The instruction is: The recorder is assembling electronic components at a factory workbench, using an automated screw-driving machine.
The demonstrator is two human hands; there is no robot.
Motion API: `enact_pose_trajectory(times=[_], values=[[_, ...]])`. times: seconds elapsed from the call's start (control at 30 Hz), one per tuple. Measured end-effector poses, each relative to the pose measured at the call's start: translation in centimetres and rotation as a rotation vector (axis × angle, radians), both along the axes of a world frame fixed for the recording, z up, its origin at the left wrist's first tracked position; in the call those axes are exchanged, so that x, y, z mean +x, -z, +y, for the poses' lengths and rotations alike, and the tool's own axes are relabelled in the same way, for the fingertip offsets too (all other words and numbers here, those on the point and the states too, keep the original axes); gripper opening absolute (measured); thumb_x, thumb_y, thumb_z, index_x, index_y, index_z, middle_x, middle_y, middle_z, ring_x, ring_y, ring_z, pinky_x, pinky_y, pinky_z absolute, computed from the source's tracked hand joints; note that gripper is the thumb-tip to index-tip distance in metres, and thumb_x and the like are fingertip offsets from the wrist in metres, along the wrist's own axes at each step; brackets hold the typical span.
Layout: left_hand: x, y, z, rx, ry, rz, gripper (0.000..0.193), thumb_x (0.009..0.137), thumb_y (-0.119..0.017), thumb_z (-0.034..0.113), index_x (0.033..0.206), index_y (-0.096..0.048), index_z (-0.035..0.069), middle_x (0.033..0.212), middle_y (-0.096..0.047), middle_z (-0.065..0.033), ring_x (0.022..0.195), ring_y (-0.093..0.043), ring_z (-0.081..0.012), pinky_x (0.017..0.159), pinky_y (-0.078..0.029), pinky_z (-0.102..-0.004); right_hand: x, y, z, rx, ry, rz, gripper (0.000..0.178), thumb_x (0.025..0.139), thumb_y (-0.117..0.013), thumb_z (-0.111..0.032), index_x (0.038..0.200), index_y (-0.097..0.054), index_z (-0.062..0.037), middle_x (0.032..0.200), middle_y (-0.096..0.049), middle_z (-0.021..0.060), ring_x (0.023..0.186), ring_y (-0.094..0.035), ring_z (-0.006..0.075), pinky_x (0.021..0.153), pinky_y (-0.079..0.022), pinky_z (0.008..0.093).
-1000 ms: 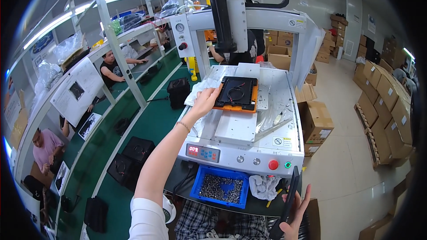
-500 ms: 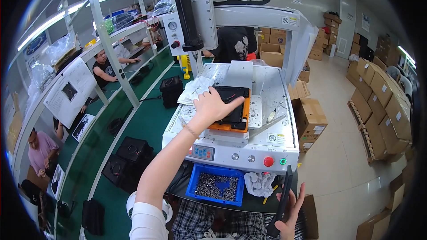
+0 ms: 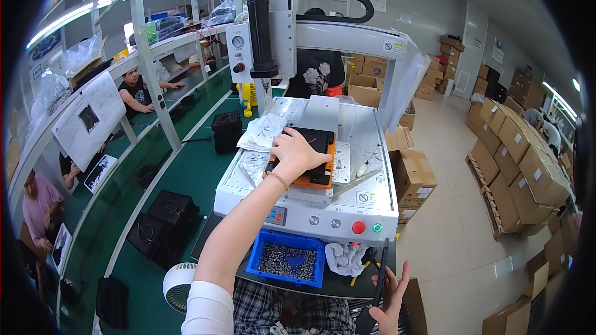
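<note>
Fixture (image 3: 316, 178), one, one left hand (image 3: 295, 151), seemingly touching

Prohibition sign (image 3: 388, 46) on crossbeam (image 3: 347, 36), second sign (image 3: 364, 198) on machine base (image 3: 310, 205), wording unreadable

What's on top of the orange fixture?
A black panel lies on the orange fixture; the left hand covers part of it, hiding what is under the palm.

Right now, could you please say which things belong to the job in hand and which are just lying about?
Seemingly in the job:
orange-rimmed black tray under the left hand
flat black piece in the right hand
white machine bearing the tray

Seemingly lying about:
crumpled white cloth
white fan
cardboard boxes
</note>
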State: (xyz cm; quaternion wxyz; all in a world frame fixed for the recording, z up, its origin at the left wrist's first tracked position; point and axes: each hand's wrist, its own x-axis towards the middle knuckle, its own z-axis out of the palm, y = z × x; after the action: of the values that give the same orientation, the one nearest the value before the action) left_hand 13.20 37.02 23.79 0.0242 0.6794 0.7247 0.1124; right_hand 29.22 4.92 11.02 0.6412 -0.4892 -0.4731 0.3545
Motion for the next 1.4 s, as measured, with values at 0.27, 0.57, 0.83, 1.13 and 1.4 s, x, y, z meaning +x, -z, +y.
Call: enact_pose_trajectory(times=[0.27, 0.57, 0.83, 1.13, 1.4], values=[[-1.1, -1.2, -0.3, 0.027, 0.0, -0.157, 0.119, 0.053, -0.069, 0.068, 0.13, -0.029, -0.014, 0.122, -0.046, -0.0276, 0.115, -0.044, -0.0385, 0.089, -0.041, -0.0487, -0.1, -3.1, 1.7, 0.065, -0.022, -0.106, 0.127, 0.06, -0.08, -0.043, 0.144, 0.007, -0.0033, 0.133, -0.031, 0.0244, 0.12, -0.041, 0.0316, 0.102, -0.03, 0.0396], [-14.2, -7.7, -4.7, 0.083, 0.009, -0.402, 0.115, 0.052, -0.065, 0.072, 0.119, -0.039, -0.018, 0.113, -0.052, -0.0332, 0.108, -0.053, -0.0406, 0.091, -0.044, -0.0376, -3.6, -13.2, 19.7, -0.146, 0.213, -1.131, 0.113, 0.065, -0.065, -0.058, 0.139, -0.013, 0.01, 0.101, -0.058, 0.0302, 0.1, -0.055, 0.042, 0.092, -0.04, 0.0435], [-26.1, -5.9, -14.6, 0.315, -0.162, -0.165, 0.107, 0.058, -0.072, 0.053, 0.127, -0.028, -0.017, 0.115, -0.045, -0.0341, 0.111, -0.045, -0.0445, 0.094, -0.04, -0.0444, -13.9, -13.6, 30.0, -0.599, 0.203, -1.441, 0.117, 0.064, -0.058, -0.071, 0.146, -0.004, -0.0075, 0.111, -0.056, 0.0312, 0.103, -0.054, 0.0406, 0.085, -0.042, 0.0416], [-33.3, -1.3, -20.3, 0.369, -0.196, -0.169, 0.108, 0.059, -0.074, 0.047, 0.129, -0.024, -0.017, 0.113, -0.044, -0.03, 0.107, -0.044, -0.0388, 0.092, -0.04, -0.0427, -16.2, -14.1, 32.7, -0.864, 0.094, -1.239, 0.097, 0.07, -0.057, -0.067, 0.144, 0.001, -0.043, 0.141, -0.017, 0.0327, 0.131, -0.013, 0.0499, 0.102, -0.019, 0.0596], [-36.1, 0.5, -23.4, 0.341, -0.166, -0.172, 0.111, 0.059, -0.075, 0.048, 0.131, -0.021, -0.016, 0.116, -0.042, -0.0313, 0.11, -0.043, -0.0407, 0.091, -0.039, -0.0464, -15.9, -12.9, 33.4, -0.883, 0.086, -1.262, 0.101, 0.064, -0.053, -0.077, 0.144, -0.002, -0.042, 0.143, -0.015, 0.0316, 0.134, -0.011, 0.0456, 0.104, -0.006, 0.0564]])
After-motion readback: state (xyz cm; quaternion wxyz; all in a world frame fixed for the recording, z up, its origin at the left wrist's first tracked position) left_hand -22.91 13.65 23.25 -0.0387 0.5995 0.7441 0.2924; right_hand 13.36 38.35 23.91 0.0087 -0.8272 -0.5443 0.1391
